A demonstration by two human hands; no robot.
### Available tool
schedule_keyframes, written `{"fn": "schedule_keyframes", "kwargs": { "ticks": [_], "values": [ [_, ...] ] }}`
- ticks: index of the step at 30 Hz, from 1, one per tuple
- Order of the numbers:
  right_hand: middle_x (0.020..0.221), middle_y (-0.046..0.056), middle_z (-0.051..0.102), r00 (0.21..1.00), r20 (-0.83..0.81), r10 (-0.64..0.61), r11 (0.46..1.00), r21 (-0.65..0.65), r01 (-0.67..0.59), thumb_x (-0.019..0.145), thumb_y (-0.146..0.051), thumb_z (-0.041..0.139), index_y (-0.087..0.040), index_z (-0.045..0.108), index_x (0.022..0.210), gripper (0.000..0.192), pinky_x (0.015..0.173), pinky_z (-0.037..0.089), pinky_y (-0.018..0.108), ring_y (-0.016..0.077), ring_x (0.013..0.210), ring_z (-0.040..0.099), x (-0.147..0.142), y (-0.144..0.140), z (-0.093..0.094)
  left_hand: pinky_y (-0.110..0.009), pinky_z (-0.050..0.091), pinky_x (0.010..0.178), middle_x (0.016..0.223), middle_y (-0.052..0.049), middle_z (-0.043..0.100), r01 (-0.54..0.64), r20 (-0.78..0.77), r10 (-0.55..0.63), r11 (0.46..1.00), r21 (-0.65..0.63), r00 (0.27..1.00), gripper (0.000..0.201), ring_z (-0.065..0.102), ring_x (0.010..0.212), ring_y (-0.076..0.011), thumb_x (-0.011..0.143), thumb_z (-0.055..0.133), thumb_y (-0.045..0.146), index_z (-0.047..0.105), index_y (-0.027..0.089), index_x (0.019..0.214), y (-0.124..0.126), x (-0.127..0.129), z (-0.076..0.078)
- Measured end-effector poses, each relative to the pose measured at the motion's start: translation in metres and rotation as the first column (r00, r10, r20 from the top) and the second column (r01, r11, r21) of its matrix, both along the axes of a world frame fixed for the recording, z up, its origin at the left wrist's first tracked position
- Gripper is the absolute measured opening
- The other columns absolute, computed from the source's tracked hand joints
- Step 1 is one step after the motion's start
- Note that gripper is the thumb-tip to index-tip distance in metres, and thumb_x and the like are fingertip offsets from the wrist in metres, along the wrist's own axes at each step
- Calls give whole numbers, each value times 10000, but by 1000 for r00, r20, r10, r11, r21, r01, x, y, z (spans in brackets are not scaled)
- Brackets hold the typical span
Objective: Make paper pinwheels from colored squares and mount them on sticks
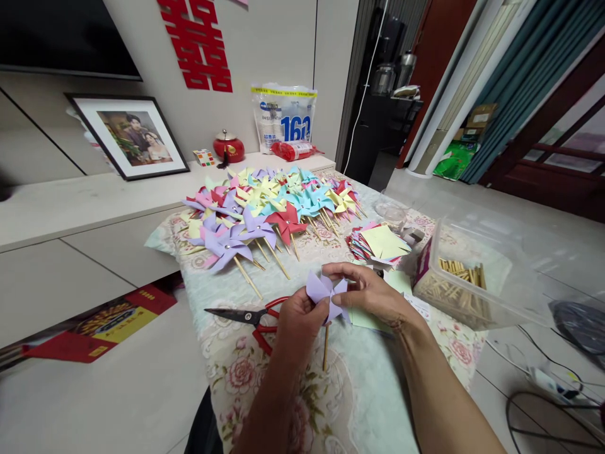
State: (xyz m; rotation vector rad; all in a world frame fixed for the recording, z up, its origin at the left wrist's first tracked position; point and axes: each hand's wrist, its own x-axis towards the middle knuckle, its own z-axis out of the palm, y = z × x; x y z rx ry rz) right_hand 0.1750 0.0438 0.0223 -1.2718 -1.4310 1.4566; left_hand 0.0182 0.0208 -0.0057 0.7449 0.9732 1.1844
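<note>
Between my two hands is a lilac paper pinwheel (319, 287) on a thin wooden stick (326, 348) that points down toward me. My left hand (302, 316) pinches its lower left side, thumb near the centre. From the right, my right hand (363, 291) grips a blade, its thumb by the middle and its fingers curled over the top. Red-handled scissors (248, 315) lie just left of my left hand, blades pointing left. Past my hands, a crowd of finished-looking pinwheels (286, 224) in lilac, red, yellow and blue covers the far part of the table.
A stack of cut paper squares (385, 243) sits beyond my right hand. To its right stands a clear plastic box (454, 293) with short wooden sticks. The flowered tablecloth (241, 375) covers the table. A white cabinet (94, 202) runs behind, holding a framed photo (130, 135) and red jar (229, 148).
</note>
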Motion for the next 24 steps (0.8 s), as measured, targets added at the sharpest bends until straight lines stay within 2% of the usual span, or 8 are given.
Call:
{"fn": "schedule_keyframes", "kwargs": {
  "ticks": [4, 7, 9, 13, 19, 24],
  "values": [
    [1240, 67, 636, 991, -113, 66, 998, -7, -67, 615, -142, 800, -244, 567, 1372, 799, 947, 437, 370, 238, 1140, 557, 5, 3, -4, -252, 501, 617, 788, -48, 774, 83, 48, -85, 995, 48, 995, 297, 667, 662, -174, 654, 775, 236, 776, 137, 935, 0, 0, 1],
    [1160, 50, 648, 968, -216, 125, 990, -38, -136, 617, -127, 803, -246, 488, 1440, 889, 906, 451, 347, 215, 1078, 581, 8, 5, -4, -259, 508, 646, 855, -66, 777, 135, 53, -140, 988, 77, 989, 300, 675, 706, -183, 660, 768, 236, 773, 134, 942, -1, -1, 4],
    [1155, 49, 640, 963, -225, 150, 985, -51, -165, 625, -132, 802, -248, 478, 1449, 893, 866, 457, 335, 217, 1068, 586, 11, 5, -3, -263, 511, 667, 831, -61, 769, 152, 46, -155, 986, 71, 987, 275, 668, 711, -180, 657, 769, 230, 767, 132, 914, -2, -1, 4],
    [1335, 51, 585, 968, -172, 183, 982, -19, -189, 607, -114, 819, -271, 512, 1424, 887, 909, 423, 327, 233, 1212, 522, 14, 4, 0, -275, 510, 673, 749, -35, 739, 191, -4, -191, 980, 59, 982, 258, 650, 676, -176, 637, 784, 234, 752, 135, 874, -2, -2, 0],
    [1000, -7, 660, 952, -186, 244, 964, -58, -258, 652, -108, 788, -239, 477, 1449, 865, 784, 444, 296, 162, 869, 597, 15, 2, 1, -247, 463, 603, 692, -8, 695, 264, -45, -260, 959, 103, 964, 168, 585, 604, -141, 661, 751, 213, 711, 145, 808, 0, -3, -9],
    [1012, 18, 680, 961, -171, 218, 971, -63, -232, 653, -124, 788, -192, 536, 1395, 786, 774, 454, 297, 171, 867, 613, 14, 3, 1, -251, 469, 609, 690, -11, 717, 225, -57, -221, 972, 72, 974, 195, 615, 612, -155, 645, 755, 200, 723, 143, 829, 1, -3, -8]
  ]
}}
